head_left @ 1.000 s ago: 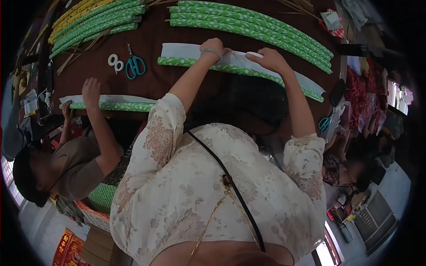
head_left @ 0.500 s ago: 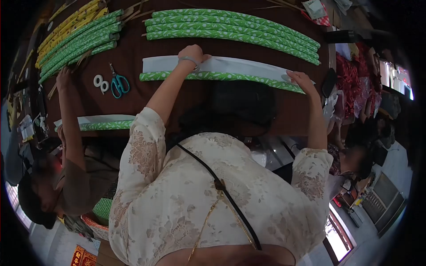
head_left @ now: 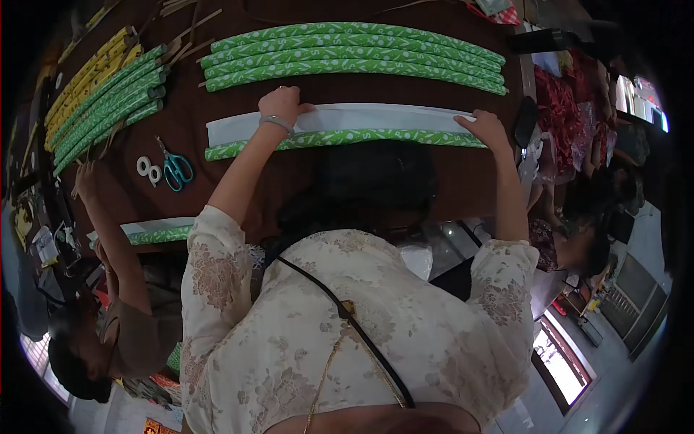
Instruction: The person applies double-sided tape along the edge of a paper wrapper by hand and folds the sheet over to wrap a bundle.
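A long strip of green patterned wrapping paper [head_left: 340,138] lies across the table in front of me, its white inner side [head_left: 372,118] facing up behind a green band along the near edge. My left hand [head_left: 280,107] wears a bracelet and is closed at the far edge of the paper, left of its middle, thumb stretched to the right. At the paper's right end, my right hand [head_left: 486,130] grips the far corner between thumb and fingers. Beyond the strip lie several finished-looking green rolls [head_left: 354,58] side by side.
Teal-handled scissors [head_left: 176,170] and white tape rolls [head_left: 150,171] lie to the left. Yellow rolls [head_left: 87,83] and more green rolls [head_left: 112,105] are stacked at the far left. Another person's hand [head_left: 87,181] reaches there, near a second paper strip [head_left: 159,231]. A dark bag [head_left: 376,173] sits before me.
The view has shifted, so the table things appear further left. My left hand has moved to the paper's far edge. My right hand's fingers have moved over the far edge at the right end.
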Action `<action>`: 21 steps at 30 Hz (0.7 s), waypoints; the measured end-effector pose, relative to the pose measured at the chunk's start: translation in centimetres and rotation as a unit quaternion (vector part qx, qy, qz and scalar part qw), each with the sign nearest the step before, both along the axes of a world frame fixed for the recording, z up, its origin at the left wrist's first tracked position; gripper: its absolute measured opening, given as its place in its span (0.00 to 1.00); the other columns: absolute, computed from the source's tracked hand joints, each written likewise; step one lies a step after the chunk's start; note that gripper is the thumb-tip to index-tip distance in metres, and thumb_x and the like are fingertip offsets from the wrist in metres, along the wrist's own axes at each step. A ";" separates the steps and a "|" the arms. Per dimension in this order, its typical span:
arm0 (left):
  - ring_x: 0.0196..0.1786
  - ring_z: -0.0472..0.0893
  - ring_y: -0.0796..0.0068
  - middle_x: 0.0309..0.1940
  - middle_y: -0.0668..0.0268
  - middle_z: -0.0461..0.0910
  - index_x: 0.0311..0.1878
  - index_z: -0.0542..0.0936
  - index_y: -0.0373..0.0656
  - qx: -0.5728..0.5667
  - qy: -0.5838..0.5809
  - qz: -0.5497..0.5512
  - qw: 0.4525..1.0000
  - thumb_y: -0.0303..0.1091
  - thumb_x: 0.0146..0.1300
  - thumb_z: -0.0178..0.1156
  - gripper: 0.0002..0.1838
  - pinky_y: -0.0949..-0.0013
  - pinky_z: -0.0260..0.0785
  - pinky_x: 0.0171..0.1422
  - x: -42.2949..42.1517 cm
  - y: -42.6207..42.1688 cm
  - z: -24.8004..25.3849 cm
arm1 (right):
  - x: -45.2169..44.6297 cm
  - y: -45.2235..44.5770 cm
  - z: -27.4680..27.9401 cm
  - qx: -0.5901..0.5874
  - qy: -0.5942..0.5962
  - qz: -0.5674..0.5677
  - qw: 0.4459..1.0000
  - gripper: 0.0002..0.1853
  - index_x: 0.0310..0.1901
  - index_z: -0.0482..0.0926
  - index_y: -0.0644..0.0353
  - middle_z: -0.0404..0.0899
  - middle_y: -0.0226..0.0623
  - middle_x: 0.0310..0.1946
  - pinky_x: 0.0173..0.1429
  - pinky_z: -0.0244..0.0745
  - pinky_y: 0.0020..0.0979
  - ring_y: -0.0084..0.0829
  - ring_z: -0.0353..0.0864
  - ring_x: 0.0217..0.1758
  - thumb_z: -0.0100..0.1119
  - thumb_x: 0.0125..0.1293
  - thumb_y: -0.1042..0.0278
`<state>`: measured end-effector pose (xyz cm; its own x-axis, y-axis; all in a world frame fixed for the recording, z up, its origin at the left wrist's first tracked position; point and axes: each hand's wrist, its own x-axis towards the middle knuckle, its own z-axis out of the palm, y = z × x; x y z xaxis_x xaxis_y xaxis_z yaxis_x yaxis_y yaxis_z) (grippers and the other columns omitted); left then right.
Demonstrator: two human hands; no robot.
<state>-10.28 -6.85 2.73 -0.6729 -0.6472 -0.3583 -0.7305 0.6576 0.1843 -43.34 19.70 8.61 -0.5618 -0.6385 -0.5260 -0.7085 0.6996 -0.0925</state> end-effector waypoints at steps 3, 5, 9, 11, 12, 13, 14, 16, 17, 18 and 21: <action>0.35 0.80 0.64 0.28 0.64 0.79 0.28 0.77 0.46 -0.019 0.018 -0.005 1.000 0.61 0.46 0.62 0.24 0.61 0.70 0.33 0.2 0.0 0.1 | 0.8 -0.7 -0.1 0.040 0.058 0.016 0.997 0.34 0.35 0.80 0.66 0.80 0.50 0.34 0.45 0.74 0.41 0.47 0.80 0.39 0.54 0.50 0.34; 0.35 0.80 0.64 0.28 0.64 0.79 0.28 0.77 0.47 -0.008 0.026 0.001 1.000 0.61 0.46 0.62 0.24 0.60 0.70 0.33 0.4 0.0 0.0 | 1.1 -0.9 -0.6 0.053 0.099 0.009 0.994 0.32 0.35 0.80 0.65 0.80 0.48 0.34 0.47 0.73 0.44 0.47 0.80 0.39 0.54 0.51 0.36; 0.35 0.80 0.64 0.28 0.65 0.79 0.27 0.77 0.47 0.005 0.031 0.017 0.999 0.61 0.45 0.63 0.24 0.59 0.70 0.34 0.4 -0.1 0.1 | 1.3 -0.9 -1.4 0.065 0.119 0.005 0.991 0.32 0.35 0.80 0.64 0.81 0.47 0.35 0.49 0.71 0.49 0.47 0.80 0.40 0.54 0.51 0.36; 0.35 0.79 0.63 0.28 0.64 0.78 0.26 0.76 0.47 0.010 0.034 0.018 0.999 0.61 0.45 0.63 0.24 0.60 0.70 0.34 0.4 -0.2 0.1 | 1.2 -0.8 -1.6 0.064 0.121 -0.009 0.991 0.32 0.35 0.81 0.63 0.81 0.47 0.35 0.50 0.69 0.51 0.47 0.80 0.41 0.53 0.50 0.36; 0.34 0.79 0.63 0.28 0.64 0.78 0.25 0.75 0.46 0.016 0.034 0.021 0.999 0.61 0.45 0.63 0.24 0.60 0.71 0.34 0.4 -0.2 0.1 | 1.3 -0.9 -1.6 0.065 0.123 -0.009 0.990 0.32 0.35 0.81 0.63 0.81 0.47 0.35 0.50 0.69 0.51 0.47 0.80 0.41 0.53 0.50 0.36; 0.34 0.79 0.63 0.28 0.64 0.78 0.25 0.75 0.46 0.016 0.036 0.022 0.999 0.61 0.45 0.63 0.24 0.60 0.71 0.34 0.3 -0.2 0.1 | 1.4 -0.9 -1.5 0.062 0.125 -0.009 0.990 0.32 0.36 0.81 0.63 0.81 0.47 0.35 0.50 0.69 0.51 0.47 0.80 0.41 0.53 0.50 0.35; 0.33 0.79 0.62 0.27 0.64 0.78 0.25 0.75 0.46 0.014 0.037 0.018 0.999 0.60 0.45 0.63 0.24 0.60 0.70 0.33 0.3 -0.2 0.1 | 1.5 -1.0 -1.4 0.060 0.127 -0.008 0.990 0.32 0.36 0.81 0.63 0.81 0.48 0.36 0.50 0.69 0.51 0.47 0.80 0.42 0.53 0.50 0.35; 0.33 0.79 0.62 0.27 0.63 0.77 0.25 0.75 0.46 0.010 0.035 0.016 0.999 0.60 0.45 0.63 0.24 0.60 0.70 0.33 0.4 -0.1 0.3 | 1.7 -1.2 -1.3 0.064 0.132 -0.009 0.989 0.32 0.36 0.81 0.63 0.81 0.48 0.36 0.51 0.69 0.52 0.48 0.80 0.42 0.53 0.50 0.36; 0.34 0.78 0.62 0.27 0.64 0.77 0.26 0.75 0.47 0.006 0.049 0.012 0.999 0.57 0.46 0.64 0.22 0.60 0.70 0.35 0.2 0.2 0.3 | 1.8 -1.2 -1.3 0.069 0.135 -0.011 0.988 0.31 0.36 0.81 0.63 0.81 0.48 0.36 0.51 0.69 0.52 0.48 0.79 0.42 0.53 0.50 0.36; 0.36 0.78 0.62 0.27 0.64 0.77 0.26 0.75 0.47 0.002 0.062 0.008 0.998 0.53 0.46 0.66 0.19 0.59 0.69 0.37 0.1 0.3 0.3 | 1.9 -1.3 -1.4 0.068 0.132 -0.007 0.989 0.31 0.36 0.81 0.63 0.81 0.48 0.36 0.51 0.69 0.52 0.48 0.79 0.42 0.53 0.50 0.36; 0.43 0.75 0.63 0.30 0.66 0.77 0.31 0.74 0.48 0.006 0.126 -0.085 0.988 0.43 0.44 0.67 0.15 0.61 0.66 0.46 -0.1 -0.5 0.0 | 1.9 -1.3 -1.3 0.057 0.146 0.006 0.988 0.31 0.33 0.81 0.63 0.80 0.50 0.34 0.43 0.74 0.43 0.47 0.80 0.40 0.53 0.50 0.36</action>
